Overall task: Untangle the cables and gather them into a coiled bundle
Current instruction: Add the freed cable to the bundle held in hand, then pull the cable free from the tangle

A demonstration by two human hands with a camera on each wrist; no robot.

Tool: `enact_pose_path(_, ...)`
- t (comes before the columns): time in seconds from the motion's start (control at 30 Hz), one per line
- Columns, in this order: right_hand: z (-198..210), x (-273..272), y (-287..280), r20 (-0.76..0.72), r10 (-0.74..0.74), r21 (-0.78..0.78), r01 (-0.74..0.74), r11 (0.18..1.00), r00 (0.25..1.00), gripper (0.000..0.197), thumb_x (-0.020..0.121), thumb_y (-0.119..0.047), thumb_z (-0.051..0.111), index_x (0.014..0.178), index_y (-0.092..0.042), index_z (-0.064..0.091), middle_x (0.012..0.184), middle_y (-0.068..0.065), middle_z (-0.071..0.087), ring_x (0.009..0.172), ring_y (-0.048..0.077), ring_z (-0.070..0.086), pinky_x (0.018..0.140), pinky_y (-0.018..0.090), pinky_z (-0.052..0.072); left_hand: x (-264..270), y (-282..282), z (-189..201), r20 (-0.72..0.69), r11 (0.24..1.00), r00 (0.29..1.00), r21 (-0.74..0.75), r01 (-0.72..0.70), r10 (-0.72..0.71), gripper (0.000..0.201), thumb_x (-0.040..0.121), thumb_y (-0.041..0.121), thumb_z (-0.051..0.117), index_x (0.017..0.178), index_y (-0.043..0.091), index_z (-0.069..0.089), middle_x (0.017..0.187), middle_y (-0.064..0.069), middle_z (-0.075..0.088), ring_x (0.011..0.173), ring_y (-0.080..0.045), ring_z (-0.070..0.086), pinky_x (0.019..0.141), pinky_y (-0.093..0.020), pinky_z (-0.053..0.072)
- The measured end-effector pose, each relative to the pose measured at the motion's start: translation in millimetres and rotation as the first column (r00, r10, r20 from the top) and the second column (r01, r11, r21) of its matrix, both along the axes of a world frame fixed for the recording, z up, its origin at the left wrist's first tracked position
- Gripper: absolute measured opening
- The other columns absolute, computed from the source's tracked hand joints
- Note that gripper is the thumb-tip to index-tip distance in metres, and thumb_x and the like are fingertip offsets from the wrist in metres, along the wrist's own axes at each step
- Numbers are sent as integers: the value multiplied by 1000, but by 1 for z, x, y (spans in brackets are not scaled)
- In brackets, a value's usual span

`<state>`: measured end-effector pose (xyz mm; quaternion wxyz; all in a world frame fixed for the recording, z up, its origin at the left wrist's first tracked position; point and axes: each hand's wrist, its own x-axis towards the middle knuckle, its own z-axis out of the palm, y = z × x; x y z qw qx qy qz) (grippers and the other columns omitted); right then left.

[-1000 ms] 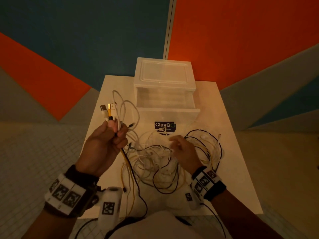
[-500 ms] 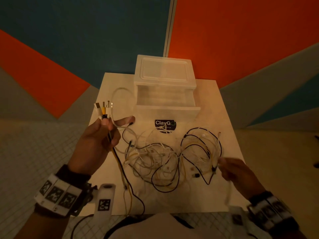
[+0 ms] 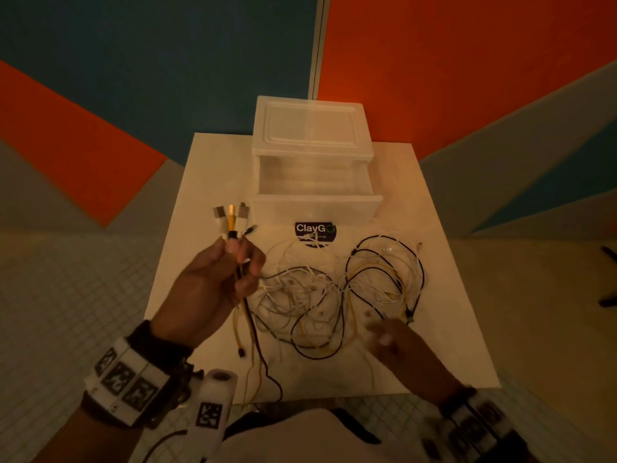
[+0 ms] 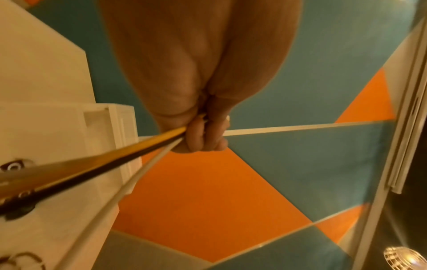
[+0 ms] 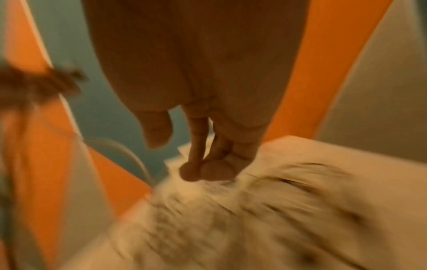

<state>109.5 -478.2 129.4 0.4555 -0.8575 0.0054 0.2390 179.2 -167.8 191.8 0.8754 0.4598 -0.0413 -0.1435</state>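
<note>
Since half a second ago, her right hand (image 3: 397,342) has swung back in from the bench's (image 3: 450,329) right edge to hover at the near right side of the tangle of cables (image 3: 334,295); it is blurred, fingers loosely extended, holding nothing that I can see. Her left hand (image 3: 217,289) grips a bunch of cable ends, plugs (image 3: 230,215) fanned above the fist, cords trailing down off the bench's near edge. White, black and yellow strands sprawl across the bench in front of a clear plastic drawer box (image 3: 314,168), its drawer pulled open
</note>
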Motion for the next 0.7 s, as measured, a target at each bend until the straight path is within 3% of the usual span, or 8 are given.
enact_pose_path(0.1, 30, 33, 86, 152, 258, 207, -286, 936, 954, 51, 81, -58, 65, 126, -41, 50, 118, -7, 53, 86, 7, 59, 82, 26, 53, -8, -21, -2, -29, 999, 998, 1, 52, -52, 24, 97, 21, 39, 78, 11, 52, 74, -9, 50, 53, -12, 36, 52, -23, 33)
enact_pose_path(0.17, 35, 42, 124, 179, 466, 218, -497, 840, 866, 31, 89, -30, 67, 117, -19, 61, 112, 5, 59, 83, 12, 59, 79, 24, 51, -10, -24, -2, -38, 998, 997, -6, 62, -62, 25, 96, 20, 38, 78, 11, 52, 73, -9, 49, 51, -11, 36, 51, -22, 33)
enact_pose_path(0.23, 21, 41, 153, 121, 594, 189, -606, 773, 795, 22, 95, -18, 59, 103, 1, 67, 102, 17, 64, 79, 14, 59, 75, 26, 51, -11, -18, -1, -36, 998, 998, -8, 61, -61, 30, 99, 18, 33, 77, 13, 53, 72, -7, 47, 51, -9, 34, 50, -22, 30)
enact_pose_path(0.3, -9, 42, 157, 16, 622, 168, -615, 770, 783, 21, 96, -14, 56, 98, 2, 68, 99, 20, 66, 78, 20, 62, 74, 31, 53, -12, -7, 0, -33, 1000, 999, 9, 29, -29, 34, 102, 15, 27, 77, 13, 50, 72, -4, 45, 52, -8, 31, 50, -23, 27)
enact_pose_path(0.4, -51, 35, 145, -129, 682, 21, -685, 728, 720, 20, 96, -18, 57, 100, -5, 71, 99, 16, 69, 84, 23, 66, 76, 26, 51, -14, 9, 9, -7, 999, 999, -1, -52, 52, 35, 102, 13, 23, 77, 14, 48, 71, -1, 44, 53, -7, 29, 49, -21, 29)
enact_pose_path(0.57, -103, 14, 116, -275, 702, -122, -748, 652, 657, 35, 93, -35, 59, 108, -5, 70, 107, 18, 68, 100, 32, 62, 91, 41, 50, -17, 20, 21, 39, 993, 996, 77, -87, 85, 37, 103, 12, 23, 77, 15, 49, 71, -1, 44, 54, -11, 21, 50, -23, 26)
enact_pose_path(0.63, -102, 17, 104, -294, 706, -114, -757, 643, 644, 34, 93, -28, 60, 121, -8, 64, 114, 16, 67, 105, 29, 61, 93, 35, 49, -22, 18, 15, 1, 994, 998, 85, -70, 70, 35, 103, 13, 24, 78, 14, 49, 72, -2, 43, 53, -11, 22, 49, -22, 27)
enact_pose_path(0.7, -96, 23, 85, -294, 668, -69, -713, 698, 683, 34, 92, -15, 60, 126, -11, 57, 106, 12, 69, 95, 21, 64, 83, 26, 49, -25, 20, 8, -25, 995, 998, 86, -59, 62, 33, 103, 13, 26, 78, 14, 48, 72, -3, 43, 53, -12, 19, 49, -23, 26)
